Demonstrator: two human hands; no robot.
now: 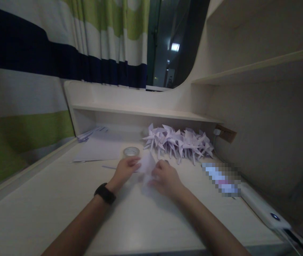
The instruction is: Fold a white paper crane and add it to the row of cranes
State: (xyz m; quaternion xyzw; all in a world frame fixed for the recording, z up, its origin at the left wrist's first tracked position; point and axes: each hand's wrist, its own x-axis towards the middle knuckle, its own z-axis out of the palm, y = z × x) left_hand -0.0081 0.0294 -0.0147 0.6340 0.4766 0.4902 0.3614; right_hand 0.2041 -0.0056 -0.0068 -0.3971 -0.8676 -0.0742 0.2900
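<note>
Between my hands, just above the desk, is a piece of white paper (pixel 146 163). My left hand (pixel 126 170), with a black band on its wrist, pinches the paper's left side between thumb and fingers. Curled at the paper's right edge is my right hand (pixel 166 176), its thumb and fingertips blurred by motion but closed on the sheet. A roll of tape (pixel 131 152) lies flat right behind my left hand. Under and left of that hand a thin paper strip (pixel 108 167) rests on the desk.
Many white paper pinwheels (pixel 179 142) are heaped at the back right. A stack of white paper (pixel 98 147) lies at the back left. To the right are a pixelated lit object (pixel 222 179) and a white power strip (pixel 263 206) with cables. A shelf (pixel 146 111) spans the back.
</note>
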